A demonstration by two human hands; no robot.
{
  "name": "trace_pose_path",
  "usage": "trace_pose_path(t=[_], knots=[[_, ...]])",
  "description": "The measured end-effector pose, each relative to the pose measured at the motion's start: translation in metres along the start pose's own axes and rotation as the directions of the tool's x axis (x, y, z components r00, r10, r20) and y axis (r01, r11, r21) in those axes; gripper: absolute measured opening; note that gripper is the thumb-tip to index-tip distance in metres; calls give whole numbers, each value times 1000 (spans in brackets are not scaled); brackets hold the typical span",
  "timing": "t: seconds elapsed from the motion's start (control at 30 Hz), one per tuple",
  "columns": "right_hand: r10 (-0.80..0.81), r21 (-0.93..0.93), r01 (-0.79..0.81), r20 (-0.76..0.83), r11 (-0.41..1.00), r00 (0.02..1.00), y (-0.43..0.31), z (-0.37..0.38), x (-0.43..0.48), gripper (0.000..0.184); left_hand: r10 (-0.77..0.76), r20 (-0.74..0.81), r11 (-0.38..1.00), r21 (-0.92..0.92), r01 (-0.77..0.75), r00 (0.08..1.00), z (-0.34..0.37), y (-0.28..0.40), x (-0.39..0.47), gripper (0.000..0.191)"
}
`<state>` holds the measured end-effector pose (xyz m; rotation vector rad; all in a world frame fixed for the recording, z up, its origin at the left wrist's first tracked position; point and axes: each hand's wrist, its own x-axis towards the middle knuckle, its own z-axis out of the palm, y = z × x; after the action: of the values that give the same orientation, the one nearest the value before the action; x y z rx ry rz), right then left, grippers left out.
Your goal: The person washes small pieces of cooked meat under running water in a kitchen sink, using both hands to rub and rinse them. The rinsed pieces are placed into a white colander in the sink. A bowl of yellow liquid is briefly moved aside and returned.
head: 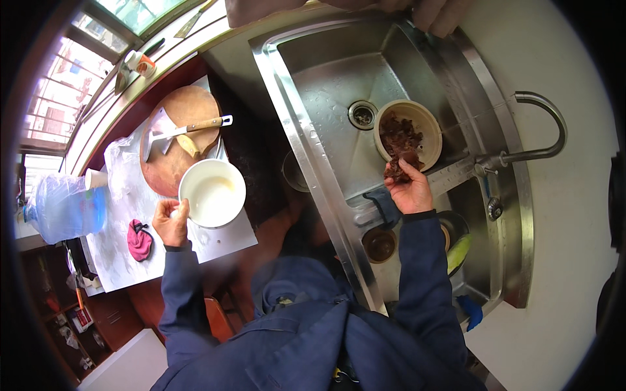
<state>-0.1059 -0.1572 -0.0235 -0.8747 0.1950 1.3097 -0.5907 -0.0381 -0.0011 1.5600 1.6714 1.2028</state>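
Observation:
My left hand [171,221] grips the handle of a white bowl-shaped pot [217,193] over the edge of the white table. Its inside shows only a faint yellowish mark. On the other side, my right hand [411,189] pinches a dark brown, ragged clump [398,172], perhaps soaked fungus or seaweed. It hangs at the near rim of a beige plastic bowl [433,128], which stands in the steel sink basin [327,93] beside the drain [363,115]. More of the same dark brown pieces [398,134] lie inside that bowl.
A round wooden chopping board [168,171] carries a cleaver [166,122] and a wooden-handled tool [203,124]. Left of it are a blue water jug [68,207] and a crimson cloth [140,240]. A faucet [543,154] arches right of the sink; a dark cloth [384,206] drapes its divider.

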Motion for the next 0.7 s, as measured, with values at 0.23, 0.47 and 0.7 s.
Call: trace_pose_path(t=[0.23, 0.47, 0.7], knots=[[-30, 12, 29, 42, 999, 999, -4, -8, -10, 15, 433, 243, 868, 149, -475, 868, 76, 128, 59, 16], [-69, 45, 67, 49, 997, 996, -9, -8, -14, 21, 706, 518, 492, 132, -861, 483, 210, 234, 81, 24], [-132, 110, 135, -28, 985, 991, -15, -7, -25, 19, 573, 805, -333, 58, -941, -153, 315, 262, 76, 4]])
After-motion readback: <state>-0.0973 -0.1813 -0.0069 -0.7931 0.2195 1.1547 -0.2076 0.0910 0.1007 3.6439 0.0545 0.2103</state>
